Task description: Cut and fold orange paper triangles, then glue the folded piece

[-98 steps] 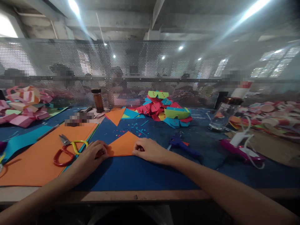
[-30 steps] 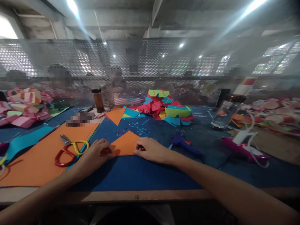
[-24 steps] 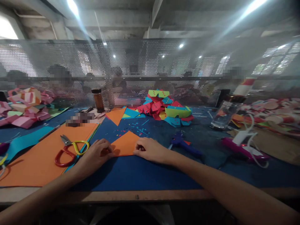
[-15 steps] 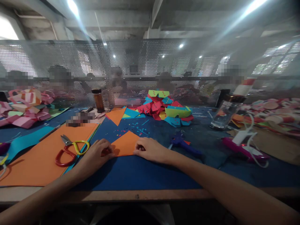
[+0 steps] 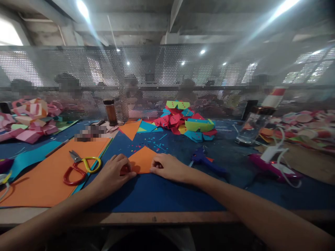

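Note:
A folded orange sheet of paper (image 5: pixel 143 160) lies on the blue tabletop, its point facing away from me. My left hand (image 5: pixel 119 169) is closed at the paper's left side, with curled fingers and the thumb near the front edge. At the right corner, my right hand (image 5: pixel 164 166) is curled with thumb and fingers pressed together on the paper. Both corners are hidden under my hands. Left of my left hand, scissors (image 5: pixel 78 163) with one red and one yellow handle rest on a stack of orange sheets (image 5: pixel 39 181).
Folded coloured paper shapes (image 5: pixel 180 120) are piled at the back. A blue hole punch or similar tool (image 5: pixel 206 161) lies to the right, near a magenta glue gun (image 5: pixel 272 167). A glass jar (image 5: pixel 248 129) and a brown bottle (image 5: pixel 111 113) stand farther back. Perforated metal screen (image 5: pixel 162 66) behind.
My left hand has slid a little to the right along the paper's front edge, covering more of it. My right hand stays in nearly the same place.

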Motion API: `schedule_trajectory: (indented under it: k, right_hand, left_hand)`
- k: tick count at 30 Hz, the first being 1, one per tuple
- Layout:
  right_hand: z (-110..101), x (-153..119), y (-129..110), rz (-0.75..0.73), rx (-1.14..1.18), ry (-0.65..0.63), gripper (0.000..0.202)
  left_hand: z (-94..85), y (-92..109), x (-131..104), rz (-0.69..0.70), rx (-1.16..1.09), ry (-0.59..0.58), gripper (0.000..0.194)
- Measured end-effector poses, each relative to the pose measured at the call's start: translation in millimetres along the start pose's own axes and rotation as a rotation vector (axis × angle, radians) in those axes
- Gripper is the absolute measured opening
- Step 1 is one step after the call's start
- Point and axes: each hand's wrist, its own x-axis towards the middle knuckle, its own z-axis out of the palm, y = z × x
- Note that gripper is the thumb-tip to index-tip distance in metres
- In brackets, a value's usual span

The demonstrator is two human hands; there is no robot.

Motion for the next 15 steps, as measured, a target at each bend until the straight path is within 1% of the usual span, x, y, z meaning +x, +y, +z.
schedule_trajectory:
  k: [5,11,15]
  right_hand:
    - [-0.1,-1.0,0.4,-0.008,-0.007,0.000,0.016]
    - [0.4,-0.8,0.0,0.005,-0.006,0.006,0.015]
    - [1.8,0.5,1.3,-0.005,-0.016,0.010,0.015]
  left_hand:
    - [8.7,-0.7,9.3,0.000,0.082,0.036,0.024]
    - [10.4,-3.3,10.9,0.009,0.084,0.040,0.021]
    - [12.2,2.3,12.9,0.023,0.084,0.033,0.019]
